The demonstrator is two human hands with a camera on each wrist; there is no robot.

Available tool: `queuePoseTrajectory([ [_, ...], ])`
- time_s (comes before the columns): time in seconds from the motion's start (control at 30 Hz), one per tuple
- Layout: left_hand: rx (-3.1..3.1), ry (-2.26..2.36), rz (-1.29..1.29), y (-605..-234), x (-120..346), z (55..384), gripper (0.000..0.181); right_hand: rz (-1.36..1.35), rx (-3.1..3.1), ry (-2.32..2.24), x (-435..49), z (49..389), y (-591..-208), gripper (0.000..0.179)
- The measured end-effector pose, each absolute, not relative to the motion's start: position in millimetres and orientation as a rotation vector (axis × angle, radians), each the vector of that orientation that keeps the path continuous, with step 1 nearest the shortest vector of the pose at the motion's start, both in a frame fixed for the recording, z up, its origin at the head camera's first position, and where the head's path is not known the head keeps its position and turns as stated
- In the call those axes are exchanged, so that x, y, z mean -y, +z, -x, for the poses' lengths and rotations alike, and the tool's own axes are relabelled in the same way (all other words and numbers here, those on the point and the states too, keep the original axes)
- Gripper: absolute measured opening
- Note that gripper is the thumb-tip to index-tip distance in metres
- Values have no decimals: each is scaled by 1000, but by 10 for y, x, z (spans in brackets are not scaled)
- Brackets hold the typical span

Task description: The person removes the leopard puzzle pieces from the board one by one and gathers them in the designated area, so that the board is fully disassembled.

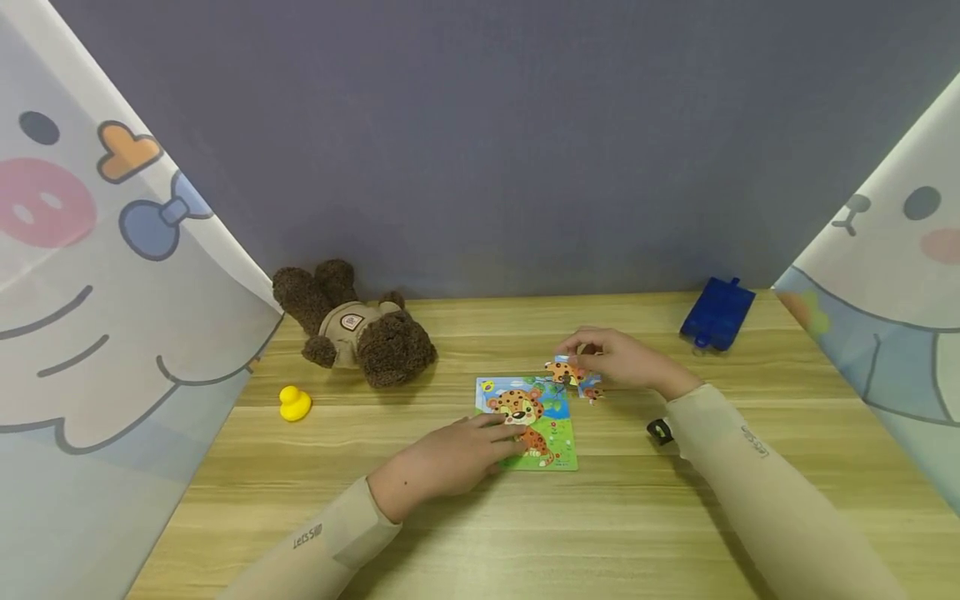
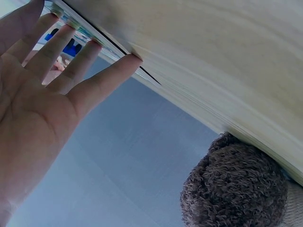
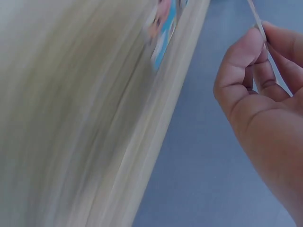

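Note:
A jigsaw puzzle (image 1: pixel 562 454) showing a spotted leopard cub on grass lies flat on the wooden table. My left hand (image 1: pixel 468 450) rests on its lower left part with fingers stretched out, covering some of the picture. In the left wrist view those straight fingertips (image 2: pixel 97 43) touch the puzzle's edge. By the upper right corner, my right hand (image 1: pixel 626 358) pinches a spotted puzzle piece (image 1: pixel 558 369) between thumb and fingers. The right wrist view shows that piece edge-on as a thin strip (image 3: pixel 255 16). Just beneath the hand lies another loose piece (image 1: pixel 592 390) on the table.
A brown teddy bear (image 1: pixel 393 350) lies at the back left, with a yellow rubber duck (image 1: pixel 295 403) in front of it. At the back right is a blue case (image 1: pixel 717 314). A small black object (image 1: pixel 660 431) sits beside the right sleeve. A grey panel (image 1: pixel 480 167) stands behind the table.

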State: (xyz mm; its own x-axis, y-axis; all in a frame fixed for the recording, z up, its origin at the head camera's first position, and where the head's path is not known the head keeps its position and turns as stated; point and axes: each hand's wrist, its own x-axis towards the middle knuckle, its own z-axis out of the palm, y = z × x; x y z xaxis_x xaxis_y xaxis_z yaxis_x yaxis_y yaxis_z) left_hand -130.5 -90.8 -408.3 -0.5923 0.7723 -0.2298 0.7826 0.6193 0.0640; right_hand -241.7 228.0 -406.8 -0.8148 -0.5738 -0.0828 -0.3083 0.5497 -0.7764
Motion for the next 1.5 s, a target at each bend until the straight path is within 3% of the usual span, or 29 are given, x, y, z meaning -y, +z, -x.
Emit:
queuePoseTrajectory([
  [0.53,-2614,-79,-1296,-4078,907,1305,51,480,-2448,-1089,-3026,2309,-4230,32],
  [1.5,-2609,-40,-1266,-4088,898,1323,48,515,-2619,-870,-2998,2323,-4223,32],
])
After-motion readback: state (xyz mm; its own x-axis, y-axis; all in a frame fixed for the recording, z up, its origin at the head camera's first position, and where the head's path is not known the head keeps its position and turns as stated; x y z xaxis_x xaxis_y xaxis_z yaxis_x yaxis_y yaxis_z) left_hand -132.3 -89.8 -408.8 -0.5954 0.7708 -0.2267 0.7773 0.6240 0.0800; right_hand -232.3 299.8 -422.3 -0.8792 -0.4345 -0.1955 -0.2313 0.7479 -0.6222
